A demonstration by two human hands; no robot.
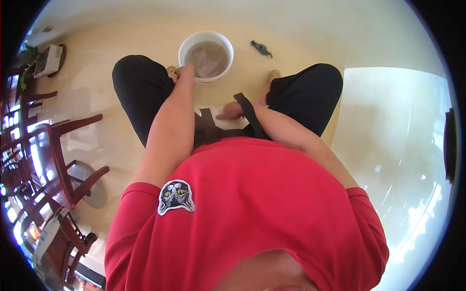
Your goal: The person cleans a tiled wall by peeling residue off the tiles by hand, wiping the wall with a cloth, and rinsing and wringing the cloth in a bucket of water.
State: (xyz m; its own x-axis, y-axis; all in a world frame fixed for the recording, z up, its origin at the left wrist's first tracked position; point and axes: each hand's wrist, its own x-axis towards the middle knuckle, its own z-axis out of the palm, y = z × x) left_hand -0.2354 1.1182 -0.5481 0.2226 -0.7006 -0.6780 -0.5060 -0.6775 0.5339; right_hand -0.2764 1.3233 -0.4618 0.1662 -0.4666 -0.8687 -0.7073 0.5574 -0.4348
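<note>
A white bucket (pixel 206 81) stands on the floor between my knees, with cloudy water and a pale cloth (pixel 208 62) in it. My left hand (pixel 187 73) is at the bucket's near left rim, its fingers closed over the edge. Above my lap, my right hand (pixel 231 111) points its fingers leftward and appears to hold nothing. A dark strap (pixel 248 112) crosses in front of its wrist, and another dark strap (pixel 208 122) rises from my waist. Beyond the bucket, to the right, lies a small dark crumpled item (pixel 261 48).
Dark wooden chairs (pixel 57 160) stand along the left side. A plant (pixel 29 57) and a pale box (pixel 50 60) are at the upper left. Smooth beige floor (pixel 121 36) surrounds my feet. At the right is a glossy pale surface (pixel 388 126) with bright reflections.
</note>
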